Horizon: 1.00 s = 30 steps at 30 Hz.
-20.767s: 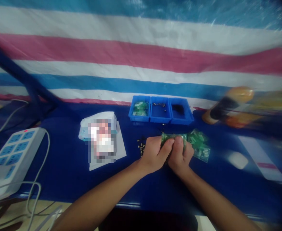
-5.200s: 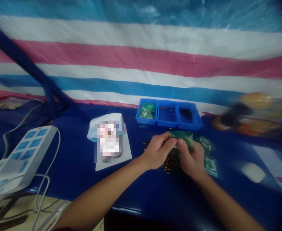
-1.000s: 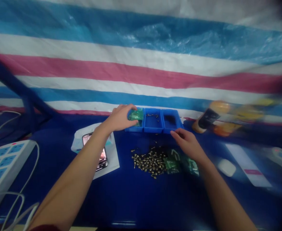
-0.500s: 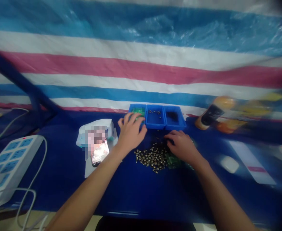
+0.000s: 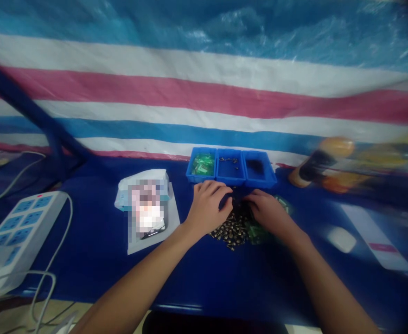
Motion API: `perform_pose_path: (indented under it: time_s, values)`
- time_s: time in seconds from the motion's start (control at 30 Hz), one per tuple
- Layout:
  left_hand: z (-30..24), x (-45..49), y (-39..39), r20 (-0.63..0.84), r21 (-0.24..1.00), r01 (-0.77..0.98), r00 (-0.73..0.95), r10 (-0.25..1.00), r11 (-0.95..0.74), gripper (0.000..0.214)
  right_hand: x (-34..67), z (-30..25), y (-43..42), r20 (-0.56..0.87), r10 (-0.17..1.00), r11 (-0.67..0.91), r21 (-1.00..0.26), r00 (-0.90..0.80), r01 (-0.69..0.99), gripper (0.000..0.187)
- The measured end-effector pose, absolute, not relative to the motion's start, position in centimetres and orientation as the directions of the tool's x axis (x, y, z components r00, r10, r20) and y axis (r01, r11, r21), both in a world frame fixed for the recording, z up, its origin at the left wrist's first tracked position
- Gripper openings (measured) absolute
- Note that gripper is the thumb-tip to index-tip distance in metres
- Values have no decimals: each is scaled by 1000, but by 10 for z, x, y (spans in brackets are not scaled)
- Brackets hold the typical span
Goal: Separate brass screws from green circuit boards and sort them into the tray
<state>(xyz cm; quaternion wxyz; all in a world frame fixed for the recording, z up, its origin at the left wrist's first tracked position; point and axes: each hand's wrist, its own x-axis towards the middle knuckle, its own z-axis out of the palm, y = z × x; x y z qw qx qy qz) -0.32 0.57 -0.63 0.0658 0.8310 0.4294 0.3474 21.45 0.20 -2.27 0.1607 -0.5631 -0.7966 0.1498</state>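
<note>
- left hand (image 5: 209, 207): half-curled, palm down; cannot tell if it grips anything;
- right hand (image 5: 267, 212): likewise half-curled, palm down; grip unclear;
- brass fittings (image 5: 229, 233): heaped between and under both hands;
- green packets (image 5: 258, 233): under the right hand;
- blue parts tray (image 5: 231, 182): just beyond the hands

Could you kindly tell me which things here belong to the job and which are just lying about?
In use: left hand, right hand, small brass-coloured metal fittings, green plastic packets, three joined blue plastic bins.
Lying about: white power strip, white computer mouse.
</note>
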Motion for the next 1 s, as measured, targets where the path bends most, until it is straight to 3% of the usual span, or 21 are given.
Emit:
perform_pose_path:
  time_s: [0.73,1.0]
  values:
    - [-6,-5,6,508,428,645,408,759,-633,14,214,-24,3,122,941,339,-383,-316,860,21]
    - [-6,-5,5,497,423,650,416,761,-631,15,211,-16,2,224,914,402,-373,-339,836,21]
